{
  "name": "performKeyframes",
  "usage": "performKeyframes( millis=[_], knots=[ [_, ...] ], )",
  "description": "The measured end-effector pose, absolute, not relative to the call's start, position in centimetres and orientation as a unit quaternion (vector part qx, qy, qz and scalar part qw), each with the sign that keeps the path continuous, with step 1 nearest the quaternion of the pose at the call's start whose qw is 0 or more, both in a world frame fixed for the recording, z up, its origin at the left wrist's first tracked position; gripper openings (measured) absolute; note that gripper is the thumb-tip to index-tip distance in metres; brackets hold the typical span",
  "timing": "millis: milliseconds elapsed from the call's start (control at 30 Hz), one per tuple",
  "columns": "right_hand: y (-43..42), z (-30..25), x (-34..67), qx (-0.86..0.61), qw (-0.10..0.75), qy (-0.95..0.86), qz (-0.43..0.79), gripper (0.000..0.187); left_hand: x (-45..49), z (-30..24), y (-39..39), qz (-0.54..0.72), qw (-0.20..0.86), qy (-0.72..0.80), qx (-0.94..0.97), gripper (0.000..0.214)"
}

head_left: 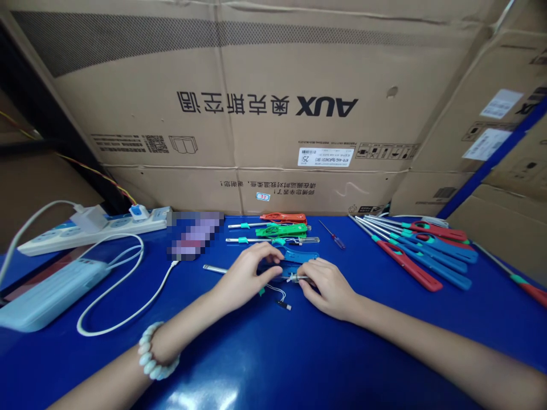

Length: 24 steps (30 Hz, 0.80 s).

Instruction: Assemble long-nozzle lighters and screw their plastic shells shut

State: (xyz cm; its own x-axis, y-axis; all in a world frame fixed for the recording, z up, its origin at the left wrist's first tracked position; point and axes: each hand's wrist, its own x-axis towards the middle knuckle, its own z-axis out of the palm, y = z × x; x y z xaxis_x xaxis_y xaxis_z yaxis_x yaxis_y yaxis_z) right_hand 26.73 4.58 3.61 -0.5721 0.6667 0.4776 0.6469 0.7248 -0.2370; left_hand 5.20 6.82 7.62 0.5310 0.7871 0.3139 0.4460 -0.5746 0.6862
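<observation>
At the middle of the table, my left hand (252,270) is curled with thumb and fingertips on the blue casing (280,272) of a taken-apart long-nosed lighter. My right hand (327,287) pinches a small clear and metallic part (302,278) at the casing's right end; the fingers partly hide it. Just beyond both hands lies a separate blue casing half (301,255). A metal lighter tube (214,269) sticks out left of my left hand. Below the hands, thin white wires (277,291) lead to a small black piece (284,306).
Opened green (282,230) and orange (284,218) lighters lie behind the hands, near a screwdriver (332,234). Whole lighters (410,256) are fanned out at right. A power strip (115,226), power bank (55,293) and white cable (115,331) occupy the left. Cardboard (256,136) walls the back.
</observation>
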Motion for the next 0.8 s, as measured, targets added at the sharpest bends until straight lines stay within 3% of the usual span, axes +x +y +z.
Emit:
performKeyframes(
  millis=[200,367,800],
  knots=[
    [4.3,4.1,26.8,-0.378,0.276,-0.884,0.017,0.01,1.0,9.4,9.3,0.125,0.255,0.411,0.866,0.008],
    [4.2,4.3,26.5,-0.372,0.26,-0.891,-0.003,0.005,-0.1,9.4,9.6,0.014,0.257,0.42,0.87,0.018],
    [4.3,4.3,26.5,-0.341,0.222,-0.912,0.052,0.01,0.9,9.9,8.2,-0.025,0.232,0.392,0.89,0.011]
  ],
)
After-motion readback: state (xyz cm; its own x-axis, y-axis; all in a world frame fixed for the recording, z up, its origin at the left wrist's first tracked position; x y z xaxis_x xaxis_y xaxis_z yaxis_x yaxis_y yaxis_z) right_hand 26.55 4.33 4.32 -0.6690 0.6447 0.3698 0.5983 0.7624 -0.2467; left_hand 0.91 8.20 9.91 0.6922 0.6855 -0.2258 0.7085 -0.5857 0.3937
